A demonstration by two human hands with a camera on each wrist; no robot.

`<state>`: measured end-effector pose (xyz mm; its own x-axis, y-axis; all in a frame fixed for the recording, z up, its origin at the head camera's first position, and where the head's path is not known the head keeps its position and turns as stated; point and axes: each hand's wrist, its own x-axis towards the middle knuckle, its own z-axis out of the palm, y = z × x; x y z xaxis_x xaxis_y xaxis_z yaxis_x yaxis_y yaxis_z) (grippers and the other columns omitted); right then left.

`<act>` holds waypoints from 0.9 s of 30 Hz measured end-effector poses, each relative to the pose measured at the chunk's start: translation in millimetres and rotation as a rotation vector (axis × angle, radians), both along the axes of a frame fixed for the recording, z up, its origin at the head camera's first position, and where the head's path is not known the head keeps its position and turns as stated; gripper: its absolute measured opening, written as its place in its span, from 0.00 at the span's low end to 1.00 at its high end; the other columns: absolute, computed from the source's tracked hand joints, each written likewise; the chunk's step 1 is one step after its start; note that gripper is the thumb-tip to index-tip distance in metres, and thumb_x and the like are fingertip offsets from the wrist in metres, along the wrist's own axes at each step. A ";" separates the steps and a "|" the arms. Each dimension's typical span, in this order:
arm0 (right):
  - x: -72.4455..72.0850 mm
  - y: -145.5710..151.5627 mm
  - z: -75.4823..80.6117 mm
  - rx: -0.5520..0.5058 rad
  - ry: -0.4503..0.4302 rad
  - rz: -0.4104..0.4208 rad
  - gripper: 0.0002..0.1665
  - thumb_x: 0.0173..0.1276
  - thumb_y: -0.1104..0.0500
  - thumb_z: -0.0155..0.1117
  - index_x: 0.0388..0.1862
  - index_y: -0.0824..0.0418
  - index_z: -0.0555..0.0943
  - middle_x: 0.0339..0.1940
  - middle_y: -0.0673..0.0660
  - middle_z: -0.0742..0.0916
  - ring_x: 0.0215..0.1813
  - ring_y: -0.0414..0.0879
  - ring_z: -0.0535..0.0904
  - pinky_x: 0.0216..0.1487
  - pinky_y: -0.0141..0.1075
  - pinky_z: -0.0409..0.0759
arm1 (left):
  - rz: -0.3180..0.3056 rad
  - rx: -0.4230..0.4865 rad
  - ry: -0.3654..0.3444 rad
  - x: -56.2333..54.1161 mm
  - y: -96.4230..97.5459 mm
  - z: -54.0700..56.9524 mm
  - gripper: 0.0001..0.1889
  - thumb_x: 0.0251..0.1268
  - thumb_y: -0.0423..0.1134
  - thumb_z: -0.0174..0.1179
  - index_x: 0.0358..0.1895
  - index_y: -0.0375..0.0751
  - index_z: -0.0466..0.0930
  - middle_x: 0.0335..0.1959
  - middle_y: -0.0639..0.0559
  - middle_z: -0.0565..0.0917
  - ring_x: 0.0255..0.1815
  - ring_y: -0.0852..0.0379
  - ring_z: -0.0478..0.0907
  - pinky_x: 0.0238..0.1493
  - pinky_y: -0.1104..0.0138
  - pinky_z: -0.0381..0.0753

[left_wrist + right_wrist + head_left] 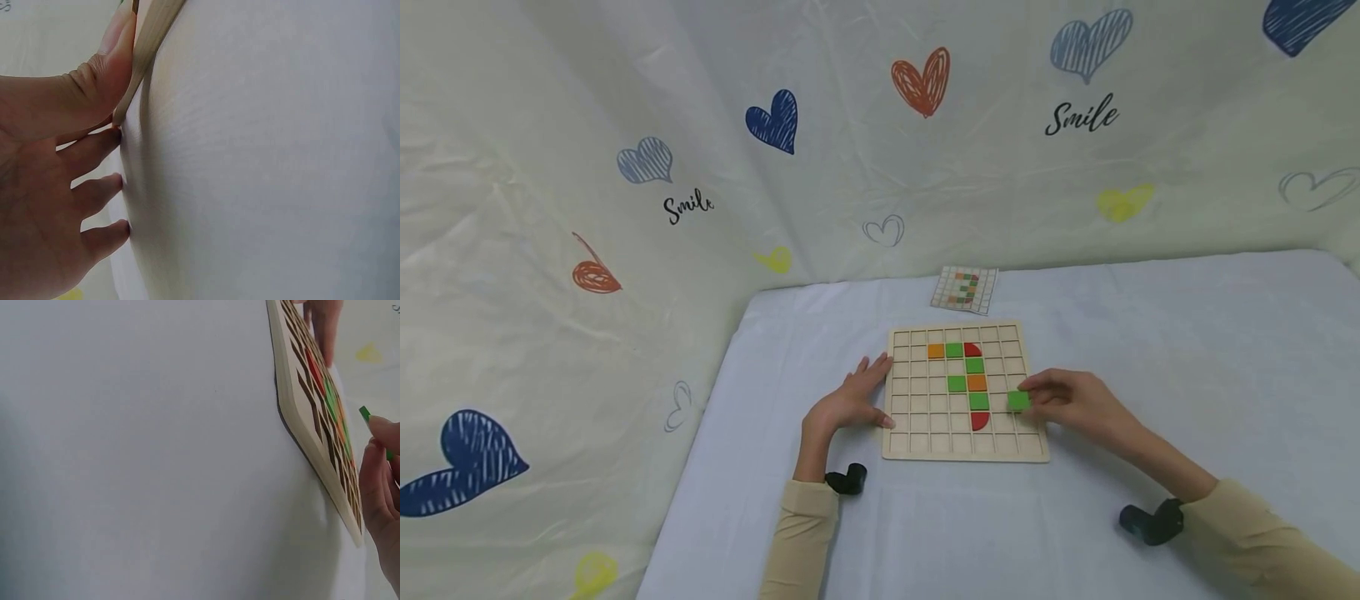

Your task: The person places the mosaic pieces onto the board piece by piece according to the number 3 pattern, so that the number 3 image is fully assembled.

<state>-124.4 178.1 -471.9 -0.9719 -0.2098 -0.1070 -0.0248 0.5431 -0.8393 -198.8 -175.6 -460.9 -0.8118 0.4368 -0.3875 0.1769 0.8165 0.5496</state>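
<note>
A square wooden grid board lies on the white table. Orange and green square tiles and two red rounded tiles sit in its cells, forming a row at the top, a column below it and one green tile to the column's left. My left hand rests at the board's left edge, fingers spread and straight, thumb on the rim. Above the board's right side, my right hand pinches a green square tile between thumb and fingers. In the right wrist view the pinched tile shows edge-on, raised off the grid.
Behind the board lies a pattern card printed with a grid and coloured cells. A white cloth backdrop with hearts and lettering rises behind and left of the table. Each wrist carries a black camera.
</note>
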 end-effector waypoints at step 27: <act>-8.7 -57.6 -0.9 0.022 0.055 0.126 0.18 0.56 0.64 0.81 0.45 0.66 0.87 0.34 0.51 0.87 0.34 0.41 0.81 0.37 0.27 0.82 | 0.003 -0.004 -0.004 0.8 0.6 1.0 0.58 0.55 0.36 0.77 0.85 0.46 0.47 0.86 0.53 0.46 0.87 0.47 0.34 0.86 0.49 0.39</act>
<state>-133.1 120.6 -472.9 -0.9424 -0.3289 -0.0604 -0.1396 0.5510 -0.8228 -198.0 -175.0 -459.9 -0.8116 0.4327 -0.3926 0.1721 0.8192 0.5471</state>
